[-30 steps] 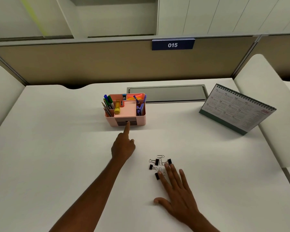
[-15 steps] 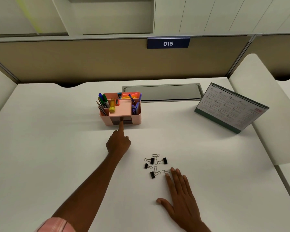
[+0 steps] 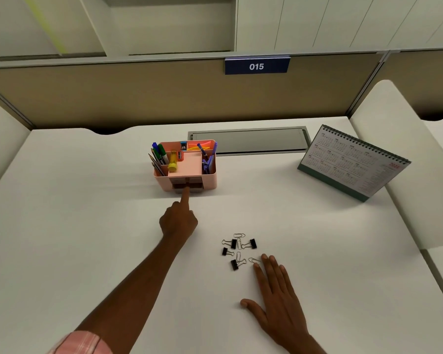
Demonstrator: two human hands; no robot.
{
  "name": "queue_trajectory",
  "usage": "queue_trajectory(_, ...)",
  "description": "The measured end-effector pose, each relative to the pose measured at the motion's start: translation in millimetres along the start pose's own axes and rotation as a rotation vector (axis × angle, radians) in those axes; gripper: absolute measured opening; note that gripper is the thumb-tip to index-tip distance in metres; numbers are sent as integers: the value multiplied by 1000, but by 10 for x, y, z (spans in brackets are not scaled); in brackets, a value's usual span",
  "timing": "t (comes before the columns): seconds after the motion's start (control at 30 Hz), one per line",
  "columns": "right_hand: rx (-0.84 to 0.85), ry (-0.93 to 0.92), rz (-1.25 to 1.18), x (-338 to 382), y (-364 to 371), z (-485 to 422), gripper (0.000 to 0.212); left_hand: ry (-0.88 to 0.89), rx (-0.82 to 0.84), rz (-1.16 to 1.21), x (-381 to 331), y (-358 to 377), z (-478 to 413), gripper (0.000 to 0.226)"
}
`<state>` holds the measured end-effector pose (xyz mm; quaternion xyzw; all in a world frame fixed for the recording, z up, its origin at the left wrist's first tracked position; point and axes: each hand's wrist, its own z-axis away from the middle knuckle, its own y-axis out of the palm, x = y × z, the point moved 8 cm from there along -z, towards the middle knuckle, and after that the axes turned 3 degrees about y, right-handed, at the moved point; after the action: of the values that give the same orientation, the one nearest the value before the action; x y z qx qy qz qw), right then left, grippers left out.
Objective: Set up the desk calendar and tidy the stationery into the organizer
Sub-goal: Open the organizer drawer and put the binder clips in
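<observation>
Where the left hand (image 3: 178,221) reaches: forefinger straight, tip on the dark drawer front (image 3: 196,186) of the organizer; the other fingers are curled and hold nothing.
Organizer (image 3: 210,181): pink, on the white desk (image 3: 74,213), left of centre and towards the back.
Left compartment: blue and green markers (image 3: 159,152) with pencils, leaning left.
Middle: a yellow tube (image 3: 173,163) stands upright beside a bare pink tray; a small blue item sits behind it, too small to identify.
Back right: orange and yellow pieces (image 3: 198,146).
Right compartment: purple pen (image 3: 214,148) and a purple clip.
Clips (image 3: 238,249): black binder clips and wire paper clips lie loose on the desk, outside the organizer.
Right hand (image 3: 276,290): flat on the desk, fingers straight and slightly spread, gripping nothing; its fingertips are just beside one paper clip.
Change: a second ago those fingers lay over the clips; they have drawn back, so every clip shows. The forefinger stays on the drawer.
Calendar (image 3: 353,162): stands at the back right, spiral on top, green base, a year overview facing forward.
</observation>
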<state>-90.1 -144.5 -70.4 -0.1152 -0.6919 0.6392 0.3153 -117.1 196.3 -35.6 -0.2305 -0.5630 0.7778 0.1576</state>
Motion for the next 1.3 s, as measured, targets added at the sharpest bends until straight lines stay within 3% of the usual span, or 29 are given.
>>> queue_trajectory(0.23, -4, 2, 8, -9, -2, -14, 89, 20, -32, -20, 51, 35, 228, 75)
queue_trajectory(0.83, -33, -6, 29, 4, 26, -16, 88, 49, -27, 16, 224, 194, 497, 85)
queue_trajectory(0.97, -54, 28, -24, 15, 51, -45, 86, 55, -29, 112, 215, 180, 634, 82)
queue_trajectory(1.13, -117, 136, -116, -39, 15, -159, 73, 346, -39, 316, -172, 266, 1105, 37)
queue_trajectory(1.3, -172, 208, -238, -100, -140, -371, 57, 423, 53, 309, -393, 640, 1401, 44)
